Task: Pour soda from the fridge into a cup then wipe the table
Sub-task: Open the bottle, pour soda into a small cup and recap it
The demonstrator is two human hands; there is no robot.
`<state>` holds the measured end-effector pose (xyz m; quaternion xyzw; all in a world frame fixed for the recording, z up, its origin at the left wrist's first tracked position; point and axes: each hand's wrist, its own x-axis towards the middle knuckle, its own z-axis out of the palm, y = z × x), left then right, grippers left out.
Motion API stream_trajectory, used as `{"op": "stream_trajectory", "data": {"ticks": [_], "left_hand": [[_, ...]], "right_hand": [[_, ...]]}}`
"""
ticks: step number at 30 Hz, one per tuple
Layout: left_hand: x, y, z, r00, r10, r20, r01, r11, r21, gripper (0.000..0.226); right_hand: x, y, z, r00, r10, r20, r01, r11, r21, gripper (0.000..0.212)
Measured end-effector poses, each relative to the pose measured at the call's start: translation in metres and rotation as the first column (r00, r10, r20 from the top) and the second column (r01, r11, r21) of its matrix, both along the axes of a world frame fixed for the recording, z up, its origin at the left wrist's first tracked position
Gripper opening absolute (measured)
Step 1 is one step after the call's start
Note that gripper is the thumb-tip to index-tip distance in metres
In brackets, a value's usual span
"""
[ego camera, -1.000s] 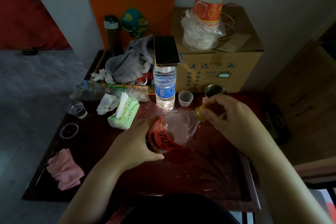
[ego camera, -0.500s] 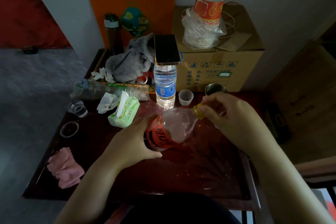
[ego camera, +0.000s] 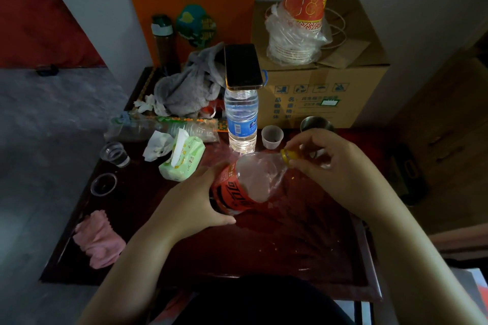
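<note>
My left hand (ego camera: 190, 200) gripped the tilted soda bottle (ego camera: 253, 179) at its red label, over the table (ego camera: 264, 258) near the small white cup (ego camera: 272, 136). My right hand (ego camera: 332, 169) pinched the yellow cap (ego camera: 286, 154). I judged this the cap step; next needs a firm twist.

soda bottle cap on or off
On: the yellow cap sits on the tilted soda bottle, pinched by the right hand; the left hand grips the body.

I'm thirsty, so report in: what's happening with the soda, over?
Left hand grips soda bottle, tilted. Right hand pinches its yellow cap, on. Beyond it, small white cup; water bottle close behind.
</note>
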<state>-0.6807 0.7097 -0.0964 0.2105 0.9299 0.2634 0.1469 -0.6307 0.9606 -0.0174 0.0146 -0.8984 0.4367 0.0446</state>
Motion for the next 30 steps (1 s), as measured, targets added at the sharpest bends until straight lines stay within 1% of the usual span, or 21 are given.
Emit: {"op": "stream_trajectory", "data": {"ticks": [3,5,7,10,13,17,21,25,30], "left_hand": [[-0.003,0.001,-0.003,1.000,0.005,0.009,-0.004,1.000,-0.012,0.101],[-0.004,0.001,-0.005,1.000,0.010,0.008,-0.010,1.000,-0.023,0.100],[-0.006,0.001,-0.008,0.999,0.031,0.010,-0.031,0.999,-0.032,0.100],[-0.012,-0.002,-0.015,0.996,0.083,0.040,-0.082,0.996,-0.033,0.107],[-0.018,-0.003,-0.023,0.990,0.125,0.058,-0.119,0.988,-0.099,0.111],[-0.024,-0.006,-0.029,0.988,0.144,0.052,-0.133,0.975,-0.177,0.101],[-0.026,-0.006,-0.030,0.988,0.145,0.054,-0.130,0.968,-0.212,0.095],[-0.029,-0.001,-0.028,0.988,0.147,0.046,-0.130,0.957,-0.258,0.092],[-0.032,0.004,-0.027,0.991,0.128,0.022,-0.114,0.936,-0.333,0.091]], "right_hand": [[-0.001,0.000,-0.003,0.999,-0.027,-0.029,0.027,0.999,-0.033,0.020],[-0.001,0.005,-0.006,0.993,-0.099,-0.061,0.094,0.992,-0.080,0.021],[0.001,0.011,-0.010,0.983,-0.167,-0.072,0.160,0.983,-0.096,0.020],[0.005,0.020,-0.020,0.975,-0.209,-0.069,0.206,0.977,-0.046,0.020],[0.012,0.026,-0.036,0.965,-0.258,-0.037,0.258,0.966,-0.007,0.018],[0.028,0.027,-0.060,0.962,-0.273,0.006,0.272,0.961,0.053,0.018],[0.040,0.025,-0.077,0.958,-0.282,0.050,0.280,0.959,0.051,0.021],[0.045,0.021,-0.086,0.950,-0.308,0.047,0.307,0.951,0.031,0.020],[0.043,0.020,-0.091,0.951,-0.306,0.032,0.305,0.951,0.051,0.021]]}}
